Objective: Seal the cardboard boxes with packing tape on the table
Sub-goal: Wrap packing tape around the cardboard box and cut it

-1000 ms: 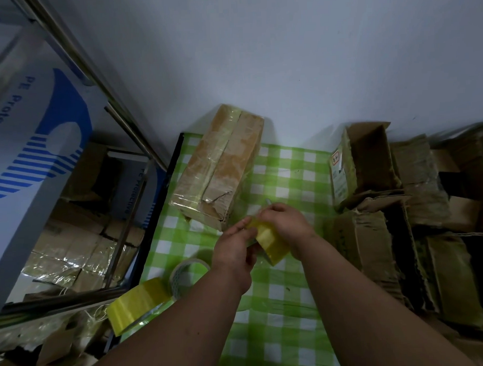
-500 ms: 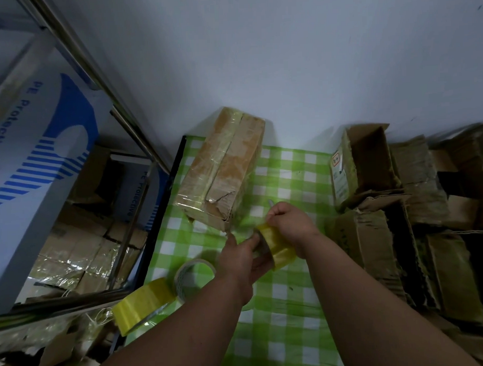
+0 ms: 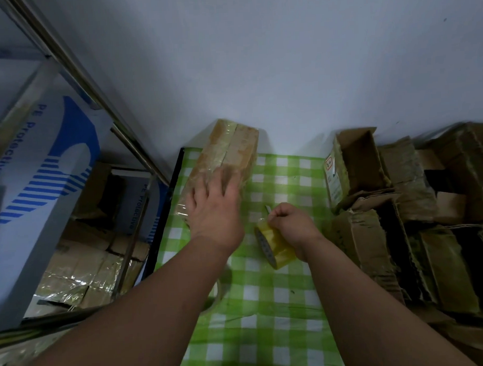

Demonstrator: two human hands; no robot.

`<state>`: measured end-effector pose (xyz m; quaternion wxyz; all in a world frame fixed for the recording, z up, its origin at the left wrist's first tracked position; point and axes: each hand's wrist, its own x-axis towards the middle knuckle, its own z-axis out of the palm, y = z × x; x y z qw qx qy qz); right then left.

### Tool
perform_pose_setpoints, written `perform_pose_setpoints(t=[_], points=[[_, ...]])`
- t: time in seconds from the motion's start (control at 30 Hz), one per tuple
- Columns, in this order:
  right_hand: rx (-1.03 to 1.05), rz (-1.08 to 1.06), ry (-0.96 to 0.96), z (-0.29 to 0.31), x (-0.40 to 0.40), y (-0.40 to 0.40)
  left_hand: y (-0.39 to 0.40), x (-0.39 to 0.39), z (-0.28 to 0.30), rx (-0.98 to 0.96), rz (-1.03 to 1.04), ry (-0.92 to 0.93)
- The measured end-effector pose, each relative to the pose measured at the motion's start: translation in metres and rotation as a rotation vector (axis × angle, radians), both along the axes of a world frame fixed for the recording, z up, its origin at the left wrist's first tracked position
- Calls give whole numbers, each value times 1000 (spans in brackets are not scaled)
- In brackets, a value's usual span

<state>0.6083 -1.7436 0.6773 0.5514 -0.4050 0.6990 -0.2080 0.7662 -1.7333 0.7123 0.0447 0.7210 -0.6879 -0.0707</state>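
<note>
Already the long box (image 3: 228,153) at the far left of the table (image 3: 295,331) wears glossy tape along its top and near end, so it looks largely sealed, though I cannot tell whether every seam is covered. The left hand (image 3: 214,211) lies on its near end with fingers spread flat, apparently pressing or steadying it. Just beside it, the right hand (image 3: 291,225) has its fingers curled round a yellow tape roll (image 3: 275,247) held over the green checked cloth, and seems to pinch a loose strip near the thumb; a small pale point there may be a blade or the tape's end, too small to tell. Most of the job seems left: the pile of boxes (image 3: 400,204) to the right stands open, flaps torn and ragged. A second roll (image 3: 217,293) lies under the left forearm, mostly hidden. Dim light blurs the far side of the pile, and its right edge is cut off. On the left a metal rack (image 3: 94,86) holds more taped cartons, outside the table.
</note>
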Motion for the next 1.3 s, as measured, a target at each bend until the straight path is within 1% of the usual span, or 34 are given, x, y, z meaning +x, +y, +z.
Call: perform_pose_setpoints(t=[0.07,0.13,0.27,0.4,0.5,0.57,0.6,0.7,0.77,0.83,0.93,0.97,1.0,1.1,1.2,1.3], points=[[-32,-3,3,6,2,-2,-5,2,-7,158,25,-64],[-56,-2,2,12,3,-3,-7,-2,-10,200,48,-89],[-64,-14,-9,15,2,-2,-8,-6,-13,139,73,-126],[-79,-16,-25,18,0,1,-7,-4,-20,80,76,-115],[-87,-19,-37,22,-3,3,-9,-6,-16,124,78,-69],[-95,-19,-43,26,-2,3,-9,-6,-10,160,80,5],[-102,-18,-46,28,-2,4,-7,-7,-6,139,82,61],[-136,-8,-46,39,1,5,3,-10,8,-22,123,244],[-164,7,-38,46,3,4,6,-11,15,-48,131,343],[-185,28,-30,53,7,4,4,-12,20,43,71,495],[-209,51,-13,66,10,5,2,-11,31,263,62,822],[-219,65,0,70,11,6,2,-9,34,316,64,880],[-231,75,11,74,12,7,2,-7,36,340,60,899],[-257,81,18,83,14,10,0,-2,48,334,44,847],[-272,106,10,91,19,13,-1,3,57,283,27,700],[-297,163,41,98,25,16,1,7,63,268,-6,593]])
